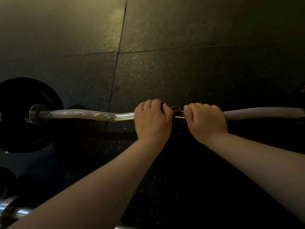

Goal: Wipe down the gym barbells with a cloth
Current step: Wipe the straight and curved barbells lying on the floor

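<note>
A person's left hand and right hand sit close together at the middle of a curl bar, fingers curled tight round its shaft. A brownish cloth bunches on the bar between them. A black weight plate caps the left end above the speckled rubber floor.

dark rubber gym floor, dim light
black rubber tiles flecked with pale specks. one seam runs away beyond the fingers, to their left; a second seam crosses it side to side, further out. a dull yellowish sheen lies on the far tiles to their left; floor nearer than the fingers is in deep shadow.
</note>
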`<state>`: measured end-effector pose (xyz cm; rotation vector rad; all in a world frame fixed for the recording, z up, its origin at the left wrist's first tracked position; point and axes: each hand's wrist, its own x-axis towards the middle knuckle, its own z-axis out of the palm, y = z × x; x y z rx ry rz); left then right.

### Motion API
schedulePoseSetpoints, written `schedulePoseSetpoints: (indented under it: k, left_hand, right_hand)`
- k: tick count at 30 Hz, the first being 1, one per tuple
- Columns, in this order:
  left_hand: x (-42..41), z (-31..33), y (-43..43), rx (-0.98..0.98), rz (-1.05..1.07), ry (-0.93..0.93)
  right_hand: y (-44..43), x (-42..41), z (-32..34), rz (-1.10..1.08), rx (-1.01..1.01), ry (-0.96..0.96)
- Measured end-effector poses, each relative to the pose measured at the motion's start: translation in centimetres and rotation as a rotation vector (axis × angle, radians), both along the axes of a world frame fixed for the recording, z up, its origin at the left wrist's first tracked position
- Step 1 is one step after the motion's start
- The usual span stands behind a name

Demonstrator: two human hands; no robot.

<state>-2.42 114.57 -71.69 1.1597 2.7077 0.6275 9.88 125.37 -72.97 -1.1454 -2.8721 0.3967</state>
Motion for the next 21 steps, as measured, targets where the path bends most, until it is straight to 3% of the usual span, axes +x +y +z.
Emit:
schedulePoseSetpoints:
  k: [3,5,9,12,17,21]
  left_hand:
    - [-1.5,1.5,2.5,-0.267,-0.114,-0.102]
    - [-2.3,2.0,3.0,-0.313,-0.152,-0.222]
    - [-0.1,0.0,-0.1,-0.021,-0.192,0.136]
    - [1.3,-3.1,-3.4,0.031,-0.293,0.231]
    - [0.9,-3.0,-4.1,-0.024,-0.31,0.168]
    - [-0.9,-1.7,-2.8,0.009,-0.123,0.066]
  right_hand:
    - [-0.3,0.0,0.1,0.006,0.034,-0.023]
    - [-0.3,0.0,0.0,0.006,0.042,-0.021]
    - [-0.1,0.0,-0.2,-0.005,0.046,-0.015]
    - [0.0,0.0,-0.3,-0.006,0.031,-0.004]
    - [0.1,0.1,0.0,0.018,-0.014,0.008]
    - [0.2,0.3,0.2,0.028,-0.032,0.033]
